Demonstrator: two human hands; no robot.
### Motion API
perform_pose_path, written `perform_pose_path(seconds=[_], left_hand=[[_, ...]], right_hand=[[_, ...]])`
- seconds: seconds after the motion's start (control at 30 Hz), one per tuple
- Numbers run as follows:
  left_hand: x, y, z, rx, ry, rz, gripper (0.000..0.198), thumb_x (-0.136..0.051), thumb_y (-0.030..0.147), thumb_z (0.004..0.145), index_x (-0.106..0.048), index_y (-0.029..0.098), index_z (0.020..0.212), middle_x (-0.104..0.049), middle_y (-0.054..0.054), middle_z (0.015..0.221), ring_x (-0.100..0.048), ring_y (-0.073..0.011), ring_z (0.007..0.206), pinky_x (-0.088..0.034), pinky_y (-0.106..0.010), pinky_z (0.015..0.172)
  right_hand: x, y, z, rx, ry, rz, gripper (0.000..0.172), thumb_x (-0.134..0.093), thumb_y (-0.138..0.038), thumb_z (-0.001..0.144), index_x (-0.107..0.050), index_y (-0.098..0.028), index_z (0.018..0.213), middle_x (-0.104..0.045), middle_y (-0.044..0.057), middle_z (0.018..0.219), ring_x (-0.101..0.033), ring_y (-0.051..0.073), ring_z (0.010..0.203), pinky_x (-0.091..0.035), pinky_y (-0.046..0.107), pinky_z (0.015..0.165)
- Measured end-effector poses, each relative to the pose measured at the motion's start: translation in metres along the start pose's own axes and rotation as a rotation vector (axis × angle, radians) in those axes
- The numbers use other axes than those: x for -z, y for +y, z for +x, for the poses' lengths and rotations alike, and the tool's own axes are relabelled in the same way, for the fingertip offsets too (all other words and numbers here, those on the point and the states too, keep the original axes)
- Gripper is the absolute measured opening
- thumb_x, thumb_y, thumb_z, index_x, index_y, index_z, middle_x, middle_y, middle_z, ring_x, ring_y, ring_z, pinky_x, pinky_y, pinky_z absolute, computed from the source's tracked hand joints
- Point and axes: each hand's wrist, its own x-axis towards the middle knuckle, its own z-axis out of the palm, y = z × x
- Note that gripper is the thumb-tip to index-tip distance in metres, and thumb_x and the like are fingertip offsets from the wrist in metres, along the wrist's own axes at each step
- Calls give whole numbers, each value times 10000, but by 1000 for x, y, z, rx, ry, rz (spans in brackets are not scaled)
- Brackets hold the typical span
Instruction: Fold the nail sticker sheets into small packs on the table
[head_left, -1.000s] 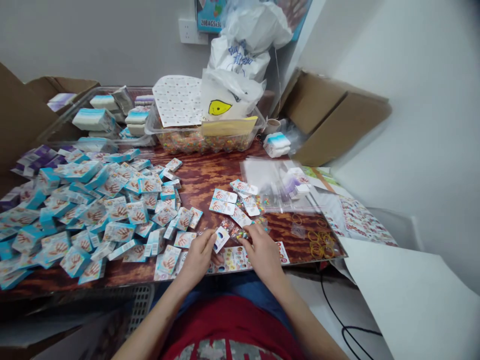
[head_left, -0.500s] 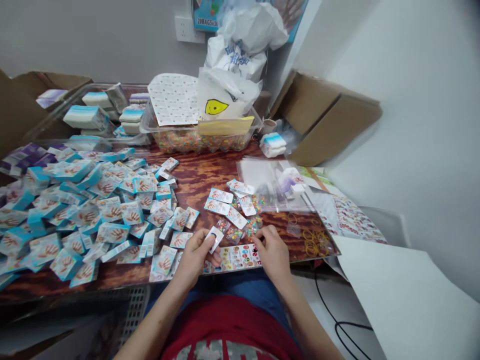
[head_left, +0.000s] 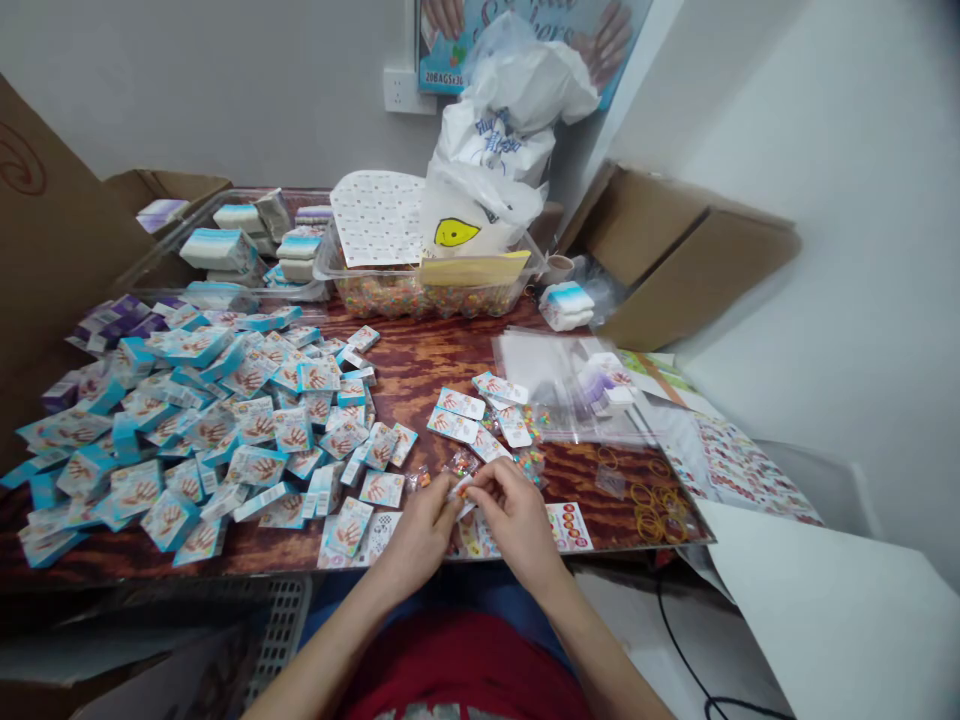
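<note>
My left hand (head_left: pixel 420 528) is closed on a small white box (head_left: pixel 466 508), held low over the front of the table. The fingers of my right hand (head_left: pixel 519 515) pinch at the box's end, where a bit of orange shows; it looks like a small bag of coloured pieces, mostly hidden by the fingers. Just beyond the hands lie several flattened white boxes (head_left: pixel 460 403) and small clear bags of coloured pieces (head_left: pixel 532 466). Under the hands is a strip of sticker sheets (head_left: pixel 571 527), with a small blue-and-white box (head_left: pixel 349 527) on its left end.
A big heap of blue-and-white boxes (head_left: pixel 255 420) covers the left side. Behind stand a clear tub of coloured pieces (head_left: pixel 382 297) and a tray of stacked packs (head_left: pixel 217 250). Clear plastic sleeves (head_left: pixel 532 365) and yellow rubber bands (head_left: pixel 651 515) lie right, near an open carton (head_left: pixel 675 250).
My right hand has moved left from the small bags to the white box, bringing something orange. Both hands now meet at the box. The camera view has shifted a little.
</note>
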Motion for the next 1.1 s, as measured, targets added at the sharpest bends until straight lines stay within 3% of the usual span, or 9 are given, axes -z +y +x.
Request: perform_pose_path(seconds=[0.1,0.2,0.27,0.37,0.47,0.57,0.83,1.1], left_hand=[[12,2,0,-11,-39,117,203,-452,317,925,-530,204,776,-569,8,678,-534,-169,671,-382,-236,575],[30,12,9,-82,-150,211,191,-441,282,930,-591,198,846,-621,-7,771,-570,-175,735,-426,-257,660],[39,20,23,-186,-141,329,218,-404,217,941,-617,198,986,-657,-38,941,-594,-188,870,-451,-283,777],[43,24,51,-315,-17,779,360,-361,56,895,-570,180,1160,-605,-99,1187,-537,-227,1084,-426,-348,921],[38,18,73,-334,12,1083,421,-421,6,828,-546,151,1203,-540,-158,1256,-481,-293,1152,-407,-432,945],[34,13,82,-329,10,1130,355,-467,61,839,-555,146,1172,-537,-170,1198,-489,-320,1103,-422,-461,904],[37,13,77,-339,-42,1188,315,-375,42,900,-522,176,1144,-533,-126,1168,-525,-262,1063,-458,-385,857],[44,16,86,-328,-47,1135,147,-522,209,917,-546,168,1056,-586,-127,1099,-606,-265,961,-488,-368,790]], right_hand=[[3,6,8,-73,-129,35,57,-630,-228,753,-586,-201,779,-597,-1,770,-538,150,683,-414,241,595],[18,10,11,-155,-286,142,189,-644,-314,764,-539,-193,663,-512,-33,617,-459,123,589,-348,225,536],[29,11,12,-195,-254,222,259,-677,-368,750,-527,-187,643,-485,-39,597,-428,112,570,-333,224,532],[39,13,12,-218,-119,316,305,-720,-427,731,-551,-181,671,-503,-31,636,-446,115,600,-363,229,562],[41,15,9,-235,-88,373,334,-739,-469,724,-572,-180,701,-517,-24,663,-466,119,608,-395,230,558],[39,17,6,-269,-131,432,373,-769,-493,694,-568,-178,691,-517,-27,649,-479,110,573,-413,223,524],[37,18,5,-317,-157,518,366,-802,-477,677,-596,-181,741,-578,-21,667,-569,115,563,-445,221,520],[27,16,3,-285,-237,514,349,-797,-476,681,-619,-184,750,-593,-13,675,-552,127,596,-476,245,564]])
